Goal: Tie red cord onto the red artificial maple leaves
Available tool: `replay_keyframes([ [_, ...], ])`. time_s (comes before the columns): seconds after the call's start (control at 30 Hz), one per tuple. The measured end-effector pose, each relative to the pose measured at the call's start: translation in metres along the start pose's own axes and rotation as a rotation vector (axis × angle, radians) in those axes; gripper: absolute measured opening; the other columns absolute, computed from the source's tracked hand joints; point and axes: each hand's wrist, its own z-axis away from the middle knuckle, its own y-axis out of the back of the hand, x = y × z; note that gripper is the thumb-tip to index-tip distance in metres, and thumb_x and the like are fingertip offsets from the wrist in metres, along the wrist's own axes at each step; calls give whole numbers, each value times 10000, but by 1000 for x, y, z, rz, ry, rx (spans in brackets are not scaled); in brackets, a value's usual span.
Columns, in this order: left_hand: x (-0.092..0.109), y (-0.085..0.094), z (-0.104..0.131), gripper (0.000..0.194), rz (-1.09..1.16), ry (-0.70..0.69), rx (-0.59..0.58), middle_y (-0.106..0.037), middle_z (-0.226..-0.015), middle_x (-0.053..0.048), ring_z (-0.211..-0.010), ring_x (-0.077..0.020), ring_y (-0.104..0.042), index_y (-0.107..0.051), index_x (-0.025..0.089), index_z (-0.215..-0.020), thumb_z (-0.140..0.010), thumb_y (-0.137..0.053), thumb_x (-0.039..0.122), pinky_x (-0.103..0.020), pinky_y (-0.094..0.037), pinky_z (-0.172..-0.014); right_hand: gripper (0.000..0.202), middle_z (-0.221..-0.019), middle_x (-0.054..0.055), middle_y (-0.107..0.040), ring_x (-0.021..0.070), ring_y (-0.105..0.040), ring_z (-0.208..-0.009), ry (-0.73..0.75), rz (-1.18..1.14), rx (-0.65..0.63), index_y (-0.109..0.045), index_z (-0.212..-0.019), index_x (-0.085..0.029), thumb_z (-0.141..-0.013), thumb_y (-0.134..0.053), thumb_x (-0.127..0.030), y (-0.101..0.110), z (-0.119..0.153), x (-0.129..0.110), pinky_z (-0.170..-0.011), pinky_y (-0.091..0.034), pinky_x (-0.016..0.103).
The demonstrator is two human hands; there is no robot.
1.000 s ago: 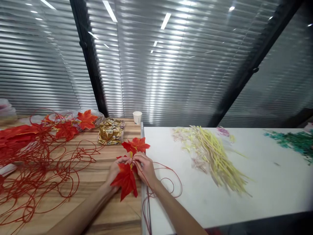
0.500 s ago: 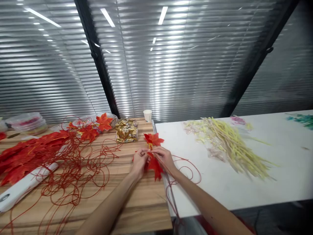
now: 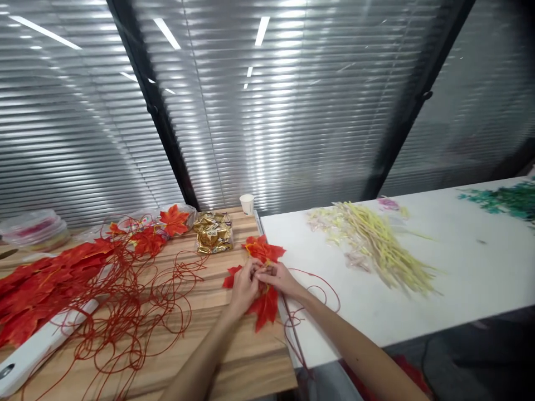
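Over the wooden table's right edge, my left hand (image 3: 246, 285) and my right hand (image 3: 281, 278) meet with fingertips pinched together. They are closed among artificial maple leaves: a red leaf (image 3: 263, 249) points away beyond the fingers, and another red leaf (image 3: 266, 309) hangs toward me below them. A leaf tip also sticks out left of my left hand. Thin red cord (image 3: 324, 278) loops out beside my right hand onto the white table and drops over the front edge. The exact pinch point is hidden by the fingers.
At left lie a red cord tangle (image 3: 129, 312), a pile of red leaves (image 3: 54, 278) and a white tool handle (image 3: 45, 342). Behind stand a gold foil packet (image 3: 213, 233) and a paper cup (image 3: 247, 204). Yellow stems (image 3: 376, 245) lie on the white table (image 3: 451, 278).
My view has shifted slightly to the right. My fingers have drawn closer together, and the leaves have turned, with more of the far leaf and the left leaf tip showing.
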Motion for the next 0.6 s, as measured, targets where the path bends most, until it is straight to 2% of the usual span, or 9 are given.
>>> replay_keyframes([
  [0.07,-3,0,-2,86,34,21,-10,-534,-641,12,-606,-132,-502,-515,197,-828,-747,-486,195,-232,-373,-605,240,-782,33,-638,134,-578,-702,26,45,-8,-622,-820,-134,-681,-671,-322,2,0,1,-670,-440,257],
  [0.23,-12,-2,-8,143,183,99,-20,-442,-569,43,-526,-103,-439,-486,177,-855,-757,-518,276,-208,-348,-531,239,-743,31,-637,130,-578,-652,24,89,47,-605,-811,-129,-706,-646,-340,6,-1,5,-618,-438,251],
  [0.43,-18,-11,-10,218,361,217,11,-397,-533,63,-501,-85,-410,-490,171,-814,-697,-600,318,-203,-353,-534,278,-808,46,-637,154,-591,-735,-6,77,6,-596,-836,-124,-672,-677,-333,8,0,1,-683,-452,282],
  [0.6,-18,-15,-8,314,529,332,9,-451,-559,60,-531,-86,-465,-462,183,-850,-660,-643,356,-198,-377,-553,221,-754,21,-622,133,-567,-691,-19,109,52,-619,-784,-133,-691,-659,-329,10,3,-6,-669,-448,267],
])
